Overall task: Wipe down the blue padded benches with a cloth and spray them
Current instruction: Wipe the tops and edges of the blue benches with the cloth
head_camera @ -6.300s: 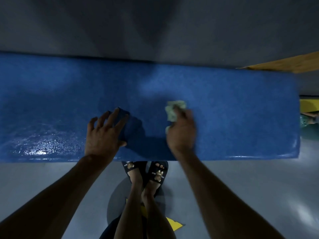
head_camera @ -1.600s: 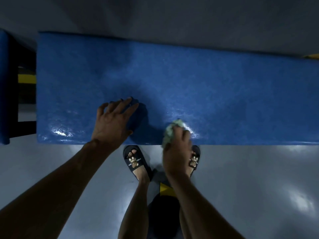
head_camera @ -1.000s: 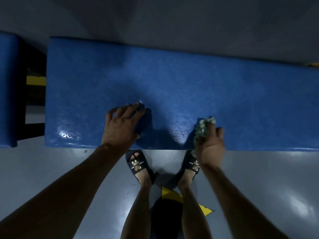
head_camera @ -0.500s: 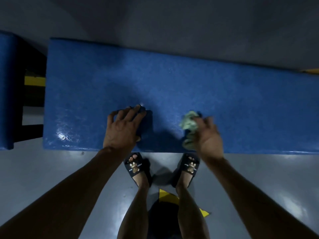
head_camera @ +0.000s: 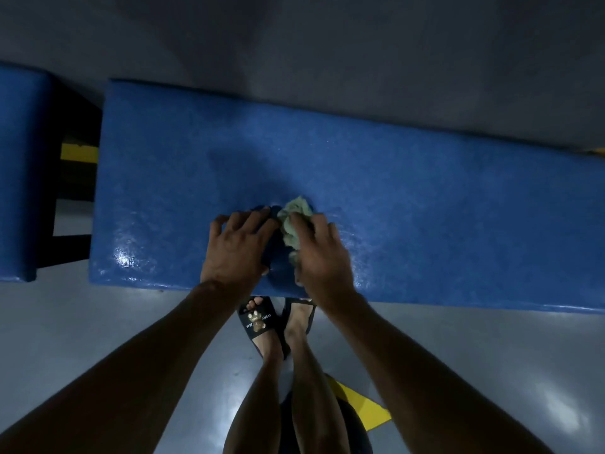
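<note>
The right hand (head_camera: 322, 253) grasps a crumpled pale green cloth (head_camera: 294, 221), pressing it onto the top of the blue padded bench (head_camera: 425, 204) near its front edge. Just beside the cloth, the left hand (head_camera: 237, 247) rests flat on the padding with spread, relaxed fingers, holding nothing. A second blue bench (head_camera: 19, 172) stands across a gap to the left, over a grey floor (head_camera: 82, 322) where a black sandal (head_camera: 258, 319) shows.

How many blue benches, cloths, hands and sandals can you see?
Blue benches: 2, the big bench and the bench end at the left
Cloths: 1, the green cloth
Hands: 2, the left hand and the right hand
Sandals: 2, one and another
Total: 7
</note>
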`<action>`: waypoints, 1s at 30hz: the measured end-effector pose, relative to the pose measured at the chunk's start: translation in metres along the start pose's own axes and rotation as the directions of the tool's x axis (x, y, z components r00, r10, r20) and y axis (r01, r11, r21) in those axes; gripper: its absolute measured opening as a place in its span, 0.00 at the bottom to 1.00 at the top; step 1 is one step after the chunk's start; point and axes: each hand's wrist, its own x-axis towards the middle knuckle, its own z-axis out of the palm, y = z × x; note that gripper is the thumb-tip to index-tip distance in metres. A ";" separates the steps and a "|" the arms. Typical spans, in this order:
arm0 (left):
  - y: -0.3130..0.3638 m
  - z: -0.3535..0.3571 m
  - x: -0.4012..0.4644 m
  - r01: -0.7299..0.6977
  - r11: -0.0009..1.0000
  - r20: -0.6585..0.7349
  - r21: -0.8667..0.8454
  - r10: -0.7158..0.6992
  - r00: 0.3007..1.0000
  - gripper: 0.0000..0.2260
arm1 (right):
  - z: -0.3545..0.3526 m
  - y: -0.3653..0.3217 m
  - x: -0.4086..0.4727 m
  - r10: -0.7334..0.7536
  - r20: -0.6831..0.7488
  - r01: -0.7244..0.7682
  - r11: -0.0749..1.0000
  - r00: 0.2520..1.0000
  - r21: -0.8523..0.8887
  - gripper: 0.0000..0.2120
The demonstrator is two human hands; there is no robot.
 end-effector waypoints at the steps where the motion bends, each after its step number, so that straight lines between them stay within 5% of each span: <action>1: 0.000 -0.002 0.001 0.002 1.000 0.011 0.001 -0.002 1.000 0.40 | -0.008 0.019 0.001 -0.039 0.039 0.041 0.998 0.998 -0.050 0.25; 3: 0.002 -0.007 0.003 0.005 1.000 0.056 0.014 -0.006 0.998 0.41 | -0.027 0.070 -0.002 0.025 0.100 -0.009 0.987 0.995 -0.160 0.33; 6: 0.003 -0.010 0.003 0.009 1.000 0.086 0.025 -0.012 0.996 0.40 | -0.065 0.138 -0.010 0.329 0.022 -0.324 0.938 0.944 -0.123 0.32; 10: 0.002 -0.012 0.003 0.006 1.000 0.118 0.027 -0.009 0.993 0.40 | -0.066 0.136 -0.001 0.565 -0.098 -0.573 0.814 0.819 -0.094 0.32; 14: 0.001 -0.016 0.007 -0.010 0.999 0.135 0.040 0.005 0.991 0.40 | -0.027 0.052 0.027 0.529 -0.058 -0.528 0.849 0.847 0.030 0.31; 18: -0.007 -0.020 0.020 -0.063 0.996 0.009 0.059 0.063 0.998 0.41 | -0.019 0.009 0.040 0.184 0.066 -0.186 0.982 0.981 0.036 0.32; 21: -0.010 -0.030 0.035 -0.054 0.993 0.020 0.102 0.052 0.998 0.46 | -0.037 0.056 0.038 0.000 0.126 0.006 0.999 0.992 -0.047 0.34; 23: -0.012 -0.032 0.041 -0.034 0.992 0.079 0.122 0.025 0.997 0.48 | -0.053 0.102 0.034 0.060 0.146 -0.042 0.991 0.988 -0.124 0.37; 26: -0.011 -0.027 0.043 -0.019 0.991 0.104 0.129 0.005 0.995 0.49 | -0.079 0.155 0.028 0.329 -0.027 -0.331 0.941 0.944 -0.075 0.31; 30: -0.008 -0.028 0.043 0.000 0.995 0.102 0.104 -0.010 0.995 0.48 | -0.058 0.127 0.047 0.585 -0.097 -0.576 0.810 0.805 0.108 0.29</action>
